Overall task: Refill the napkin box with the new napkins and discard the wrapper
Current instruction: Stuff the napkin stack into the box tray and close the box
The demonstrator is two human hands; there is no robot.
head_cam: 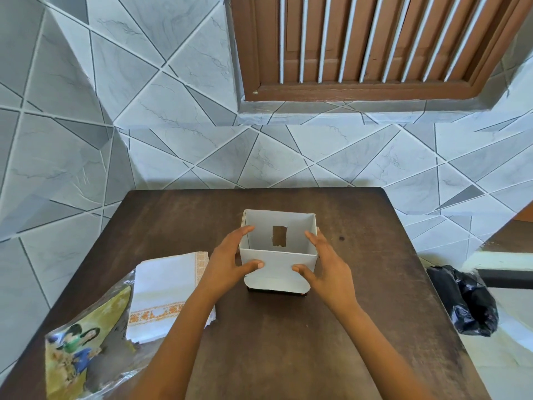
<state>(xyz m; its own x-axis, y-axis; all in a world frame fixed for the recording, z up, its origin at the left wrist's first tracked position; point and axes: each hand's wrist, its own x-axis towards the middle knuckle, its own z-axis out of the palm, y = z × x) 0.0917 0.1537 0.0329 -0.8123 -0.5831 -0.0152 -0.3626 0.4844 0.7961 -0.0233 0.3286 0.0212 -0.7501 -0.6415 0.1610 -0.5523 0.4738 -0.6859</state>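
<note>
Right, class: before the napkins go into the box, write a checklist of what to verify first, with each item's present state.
1. Napkin box open side up: ok, its inside shows and looks empty.
2. Box held steady: ok, left hand and right hand are at its two sides, thumbs on the near wall.
3. Napkins out of the wrapper: cannot tell, the stack lies at the wrapper's open end and may still be partly inside.
4. A hand free to lift the stack: not ok, both are on the box.
5. Slot in the box's bottom clear: ok, nothing covers it.
6. Place for the wrapper: cannot tell, a black bag sits right of the table, use unclear.
</note>
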